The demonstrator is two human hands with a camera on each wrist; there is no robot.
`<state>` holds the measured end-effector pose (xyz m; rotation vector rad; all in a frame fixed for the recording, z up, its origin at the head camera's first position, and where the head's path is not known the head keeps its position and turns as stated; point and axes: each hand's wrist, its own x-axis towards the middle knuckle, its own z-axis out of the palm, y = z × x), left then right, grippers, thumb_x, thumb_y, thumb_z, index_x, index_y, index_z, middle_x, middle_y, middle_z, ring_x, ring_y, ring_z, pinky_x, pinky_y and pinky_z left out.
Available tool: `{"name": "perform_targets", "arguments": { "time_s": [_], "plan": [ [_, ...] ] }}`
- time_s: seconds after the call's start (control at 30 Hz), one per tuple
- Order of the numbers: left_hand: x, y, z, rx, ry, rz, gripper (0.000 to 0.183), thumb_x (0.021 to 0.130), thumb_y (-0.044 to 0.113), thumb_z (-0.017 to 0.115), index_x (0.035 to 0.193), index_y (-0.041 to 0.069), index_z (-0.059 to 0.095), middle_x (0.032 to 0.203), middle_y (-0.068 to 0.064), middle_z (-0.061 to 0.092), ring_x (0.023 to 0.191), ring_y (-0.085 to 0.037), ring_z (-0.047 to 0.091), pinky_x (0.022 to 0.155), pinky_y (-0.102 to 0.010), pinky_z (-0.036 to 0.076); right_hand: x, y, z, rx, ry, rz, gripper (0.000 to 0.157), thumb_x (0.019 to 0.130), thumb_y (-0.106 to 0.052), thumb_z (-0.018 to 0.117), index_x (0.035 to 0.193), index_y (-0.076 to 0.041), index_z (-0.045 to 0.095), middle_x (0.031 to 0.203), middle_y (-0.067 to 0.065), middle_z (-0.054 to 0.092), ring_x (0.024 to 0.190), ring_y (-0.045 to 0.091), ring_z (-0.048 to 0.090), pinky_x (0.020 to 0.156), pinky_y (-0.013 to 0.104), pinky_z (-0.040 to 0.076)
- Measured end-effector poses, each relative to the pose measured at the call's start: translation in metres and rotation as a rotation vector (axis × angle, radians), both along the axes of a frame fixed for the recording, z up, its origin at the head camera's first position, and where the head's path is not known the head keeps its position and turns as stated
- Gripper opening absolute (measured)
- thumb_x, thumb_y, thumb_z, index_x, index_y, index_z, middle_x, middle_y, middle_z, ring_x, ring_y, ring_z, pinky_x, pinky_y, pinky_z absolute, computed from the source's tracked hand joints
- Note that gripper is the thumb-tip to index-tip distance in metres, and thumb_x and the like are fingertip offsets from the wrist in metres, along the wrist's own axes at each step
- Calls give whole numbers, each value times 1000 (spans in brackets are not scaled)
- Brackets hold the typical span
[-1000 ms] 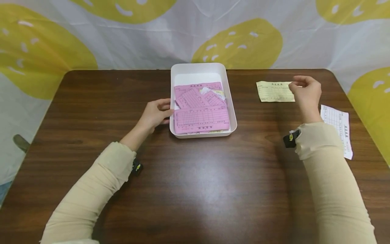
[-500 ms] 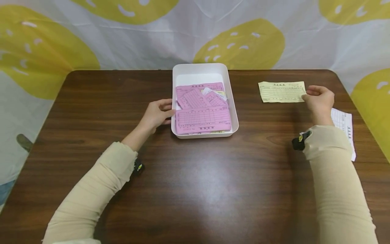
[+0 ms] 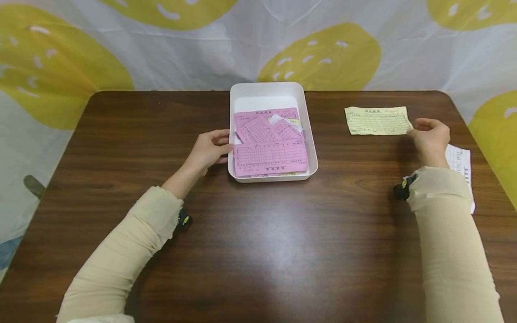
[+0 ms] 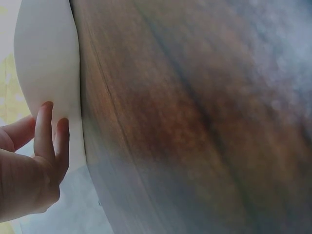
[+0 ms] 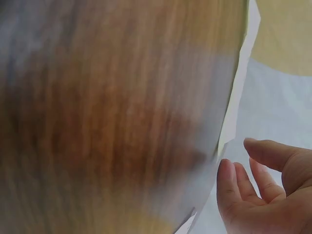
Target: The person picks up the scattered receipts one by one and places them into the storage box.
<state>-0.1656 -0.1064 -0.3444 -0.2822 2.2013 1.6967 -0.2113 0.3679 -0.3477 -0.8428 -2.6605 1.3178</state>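
Note:
A white tray (image 3: 266, 93) stands at the back middle of the table, with several pink slips (image 3: 270, 157) and some white and yellow paper lying in it. My left hand (image 3: 206, 151) holds the tray's left wall, its thumb at the rim and its fingers along the outside. In the left wrist view, two fingers (image 4: 45, 129) lie against that wall. To the right lies a pale yellow slip (image 3: 377, 121), printed with lines. My right hand (image 3: 431, 139) is at its lower right corner. Thumb and fingers stand apart in the right wrist view, beside the slip's edge (image 5: 234, 112).
A white printed slip (image 3: 459, 163) lies at the table's right side, partly hidden behind the right wrist and sleeve. Behind the brown wooden table (image 3: 250, 251) hangs a white cloth (image 3: 181, 58) with big yellow shapes.
My right hand has moved right, from over the yellow slip's right end to its lower right corner, uncovering that end. My left hand stays at the tray.

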Motion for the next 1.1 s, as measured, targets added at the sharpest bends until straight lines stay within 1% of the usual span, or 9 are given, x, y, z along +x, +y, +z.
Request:
{"name": "perform_targets", "arguments": {
  "time_s": [0.2, 0.37, 0.43, 0.57, 0.67, 0.8, 0.9, 1.03, 1.1],
  "plan": [
    [0, 0, 0, 0, 8, -4, 51, 95, 6, 56, 144, 7, 41, 139, -16, 53, 113, -25, 58, 84, -29, 59, -2, 0, -1, 71, -65, 37, 52, 87, -14, 62, 136, -8, 49, 84, -25, 44, 76, -11, 36, 77, 6, 36],
    [-1, 1, 0, -9, 6, -3, 50, 95, 7, 56, 144, 8, 42, 138, -15, 53, 113, -25, 59, 83, -28, 59, -3, 0, -1, 80, -91, 26, 47, 87, -18, 63, 132, -10, 52, 87, -21, 44, 77, -9, 35, 77, 7, 35],
    [-1, 1, 1, -13, 5, -5, 50, 95, 8, 56, 144, 9, 42, 139, -15, 53, 113, -25, 59, 82, -28, 59, -3, 0, -1, 82, -97, 18, 42, 87, -19, 63, 127, -12, 55, 82, -23, 44, 76, -8, 35, 76, 7, 34],
    [-2, 2, 1, -16, 4, -5, 50, 95, 8, 56, 144, 8, 42, 138, -15, 54, 112, -24, 59, 82, -27, 59, -5, -4, -1, 74, -99, 3, 26, 84, -21, 65, 110, -17, 59, 65, -28, 39, 74, -8, 35, 74, 6, 32],
    [-2, 1, 2, -17, 3, -7, 50, 95, 8, 56, 144, 8, 42, 138, -16, 54, 113, -24, 59, 83, -28, 59, -7, -7, -1, 81, -101, 8, 22, 83, -21, 66, 104, -17, 60, 57, -31, 35, 73, -7, 35, 73, 6, 32],
    [-2, 1, 2, -17, -2, -9, 50, 95, 8, 55, 144, 8, 42, 138, -16, 54, 114, -25, 59, 86, -30, 59, -8, -10, 0, 119, -119, 49, 30, 83, -18, 69, 111, -11, 62, 50, -33, 35, 70, -8, 35, 72, 8, 31],
    [-1, 1, 2, -17, -4, -8, 50, 96, 8, 55, 144, 9, 42, 138, -16, 54, 114, -25, 59, 86, -31, 58, -7, -11, 1, 125, -128, 95, 33, 83, -14, 70, 115, -8, 62, 44, -36, 36, 63, -12, 37, 69, 6, 32],
    [0, 0, 2, -16, -4, -2, 50, 95, 8, 56, 144, 8, 42, 137, -15, 54, 113, -24, 58, 85, -30, 59, -7, -10, 1, 108, -121, 170, 43, 84, -8, 68, 125, -1, 57, 43, -37, 39, 52, -19, 39, 58, 3, 34],
    [0, 0, 2, -14, -4, 0, 51, 95, 8, 56, 144, 8, 42, 137, -15, 54, 112, -24, 58, 83, -29, 59, -7, -10, 1, 104, -116, 199, 49, 84, -7, 67, 130, 4, 52, 43, -37, 40, 51, -19, 40, 56, 2, 35]
  ]
}}
